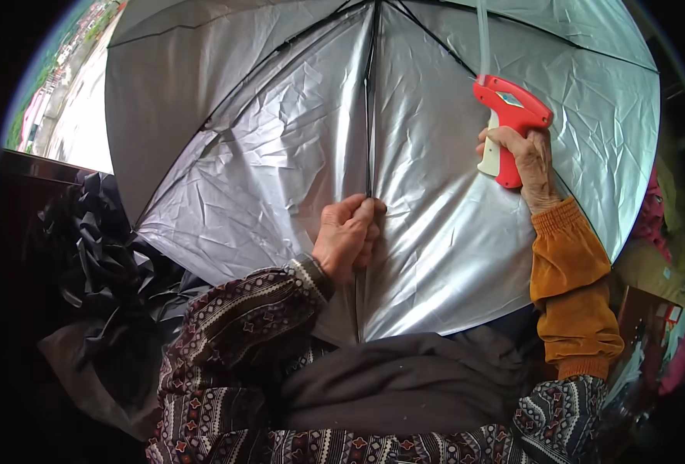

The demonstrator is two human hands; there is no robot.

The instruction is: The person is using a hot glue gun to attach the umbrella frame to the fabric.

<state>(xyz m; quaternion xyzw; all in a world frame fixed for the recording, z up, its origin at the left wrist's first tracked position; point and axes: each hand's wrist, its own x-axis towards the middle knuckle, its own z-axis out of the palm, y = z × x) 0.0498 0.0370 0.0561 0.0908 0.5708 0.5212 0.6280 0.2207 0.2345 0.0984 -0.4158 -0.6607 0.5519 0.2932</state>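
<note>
crumpled black fabric (99,255), left | bright outdoor view (68,100), upper left | brown box (635,319), lower right | pink item (678,362) near box

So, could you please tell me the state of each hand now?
Left hand: closed, pinching the silver umbrella at a dark rib.
Right hand: closed around a red tagging gun.

Upper left: a bright opening (80,127) looked outdoors; window or doorway could not be told.
Outside: greenery (68,35) edged a pale, glaring strip of ground (91,97).
Ledge: a dark brown ledge (41,165) ran beneath the opening.
Lower right: a brown, wood-like panel (633,313) stood tilted.
Light: daylight was strongest at upper left; the lower left lay in deep shadow.
</note>
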